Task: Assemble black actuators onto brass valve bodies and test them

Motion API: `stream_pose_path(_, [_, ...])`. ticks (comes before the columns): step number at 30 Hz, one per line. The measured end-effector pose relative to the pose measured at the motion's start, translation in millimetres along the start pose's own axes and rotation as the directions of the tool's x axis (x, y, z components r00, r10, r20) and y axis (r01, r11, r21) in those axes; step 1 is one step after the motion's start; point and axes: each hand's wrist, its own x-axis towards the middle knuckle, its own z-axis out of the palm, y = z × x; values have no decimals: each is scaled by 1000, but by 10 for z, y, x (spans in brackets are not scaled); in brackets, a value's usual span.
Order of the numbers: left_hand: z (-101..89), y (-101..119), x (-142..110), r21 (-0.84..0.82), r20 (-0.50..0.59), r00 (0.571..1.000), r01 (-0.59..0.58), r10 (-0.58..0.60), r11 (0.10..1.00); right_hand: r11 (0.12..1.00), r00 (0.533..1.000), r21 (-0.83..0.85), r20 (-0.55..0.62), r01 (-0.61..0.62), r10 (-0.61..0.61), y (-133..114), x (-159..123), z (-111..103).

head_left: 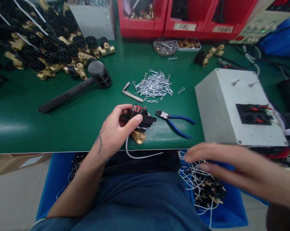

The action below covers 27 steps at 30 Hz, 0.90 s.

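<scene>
My left hand (119,126) grips a valve actuator (147,120), a black housing with red wires showing on top. Under it a brass valve body (139,137) rests on the green bench, and a white cable (140,157) hangs over the edge. To its right lie cutting pliers (176,120) with blue handles, jaws toward the actuator. A heap of silver R-clips (156,85) lies just behind, with a small bent metal tool (132,95) beside it. My right hand (219,160), blurred, is in the air over the front edge, fingers stretched and apart, with nothing in them.
A black mallet (97,77) lies at left, near many brass valves (53,57). Red bins (142,29) line the back, with a dish of pins (165,46) before them. A grey test box (231,106) stands at right. Below, a blue crate (236,208) holds cabled units.
</scene>
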Motion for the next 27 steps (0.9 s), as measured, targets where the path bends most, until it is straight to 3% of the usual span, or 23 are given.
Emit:
stream_pose_path(1, [-64, 19, -13, 125, -3, 1000, -4, 5, 992, 999, 994, -15, 105, 36, -34, -97, 52, 215])
stream_pose_path(2, [-134, 43, -25, 255, -24, 999, -15, 21, 967, 997, 991, -72, 135, -1, 11, -147, 115, 428])
stream_pose_path(5, [-376, 117, -83, 551, -113, 991, -2, 77, 835, 927, 970, -292, -5, -235, 244, -46, 293, 958])
stream_pose_path(8, [-564, 118, -222, 586, -70, 997, 73, -39, 807, 917, 970, -321, -17, -237, 244, 190, 357, 1232])
stream_pose_path(11, [-519, 14, -411, 306, 143, 986, 41, -89, 951, 944, 987, -298, 27, -141, 156, 321, 312, 1334])
stream_pose_path(13, [-370, -79, -495, -97, 239, 971, 43, -19, 994, 959, 995, -270, 30, -86, 98, 358, 256, 1368])
stream_pose_path(15, [-238, -139, -511, -382, 318, 945, 197, -71, 903, 976, 997, -203, 14, -74, 79, 387, 202, 1388])
stream_pose_path(17, [-248, -119, -492, -489, 394, 915, 290, -88, 822, 987, 993, -125, 36, -104, 109, 417, 166, 1389])
stream_pose_path(19, [-470, -9, -505, -457, 403, 915, 223, -23, 861, 978, 980, -93, 57, -185, 190, 442, 162, 1377])
stream_pose_path(22, [-1126, 209, -646, -138, 434, 897, -22, 80, 990, 962, 966, -115, 42, -249, 255, 472, 239, 1361])
stream_pose_path(25, [-1808, 239, -847, 206, 463, 884, -40, -61, 978, 967, 976, -167, 74, -192, 206, 477, 400, 1365])
stream_pose_path(27, [-2077, 61, -938, 398, 423, 880, 35, -217, 917, 957, 970, -217, 104, -193, 219, 445, 510, 1364])
